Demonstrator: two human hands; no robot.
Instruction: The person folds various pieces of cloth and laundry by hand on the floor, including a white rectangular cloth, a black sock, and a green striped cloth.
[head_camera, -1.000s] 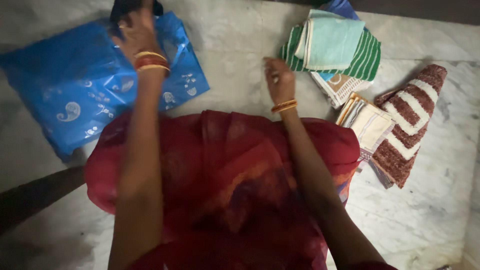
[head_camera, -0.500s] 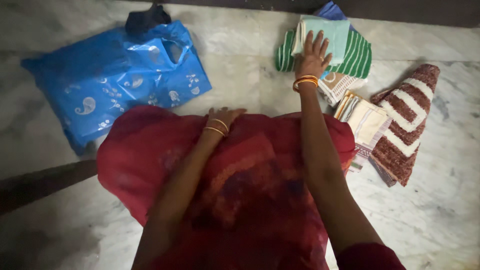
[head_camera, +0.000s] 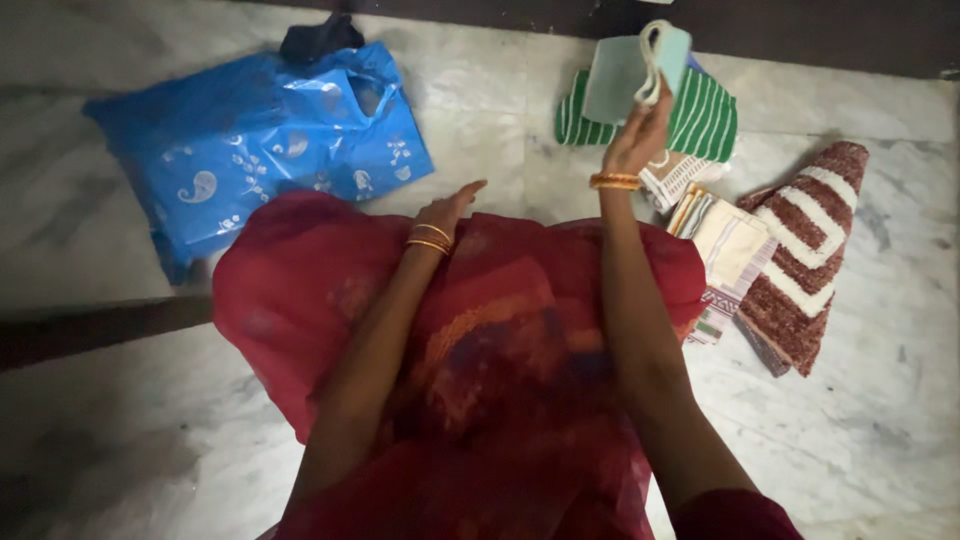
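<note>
A: What has the right hand (head_camera: 640, 135) got?

B: It is closed on a pale mint-green folded cloth with a white edge (head_camera: 630, 70), raised just above the green-and-white striped folded cloth (head_camera: 700, 120) that lies on the grey marble floor (head_camera: 500, 130). Thumb and fingers pinch the lower edge, so the piece hangs upward from the wrist, near the dark strip at the far side

A: And the left hand (head_camera: 447, 210)?

B: Empty, fingers loosely spread and slightly curled, resting at the far edge of the red draped fabric across the lap (head_camera: 470, 340). It grips nothing

A: What would make the lift go cleanly?

B: My judgement: a pinch at one edge lets a folded cloth fall open, so supporting it from beneath with the free left hand would keep the folds together. Lifting straight up should also avoid dragging the striped piece below

A: Anything close that could get in the way?

B: A checked cream cloth (head_camera: 675, 180) lies just beside the wrist, with a cream folded cloth with patterned borders (head_camera: 730, 245) and a thick maroon-and-white striped towel (head_camera: 800, 270) to the right. The blue plastic bag with white paisley print (head_camera: 250, 150) sits well apart on the left, a dark cloth (head_camera: 320, 38) touching its far edge
</note>
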